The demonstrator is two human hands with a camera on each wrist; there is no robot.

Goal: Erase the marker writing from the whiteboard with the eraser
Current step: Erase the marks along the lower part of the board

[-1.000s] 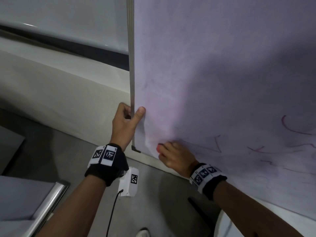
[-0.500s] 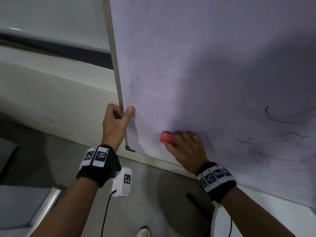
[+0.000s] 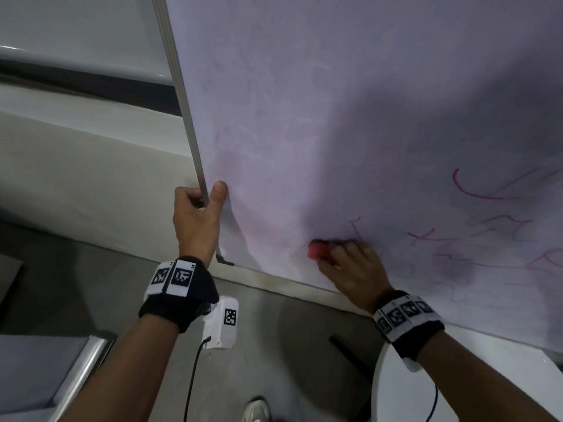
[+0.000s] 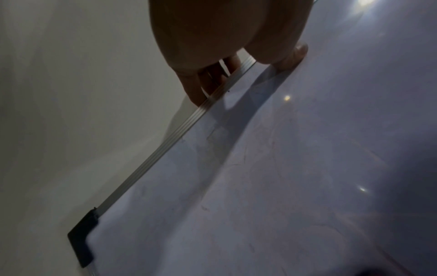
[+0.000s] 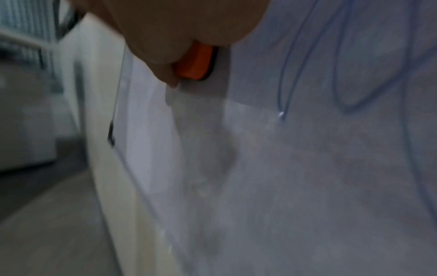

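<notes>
Eraser pressed to lower whiteboard, frame steadied at 9 o'clock.

Whiteboard (image 3: 350,117): rigid, slick, judged prone to swinging, hence left hand (image 3: 195,220) clamped round metal frame (image 3: 179,86), thumb on the face. Open room toward 3 o'clock, where red marker writing (image 3: 475,233) remains; bottom edge close at 6 o'clock. Right hand (image 3: 353,269) curled round eraser (image 3: 318,249): small, light, best held by its hard back.

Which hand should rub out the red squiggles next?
The right hand. It already grips the eraser against the whiteboard, and the red marker lines sit just beside it. The left hand grips the board's frame, far from the writing.
</notes>
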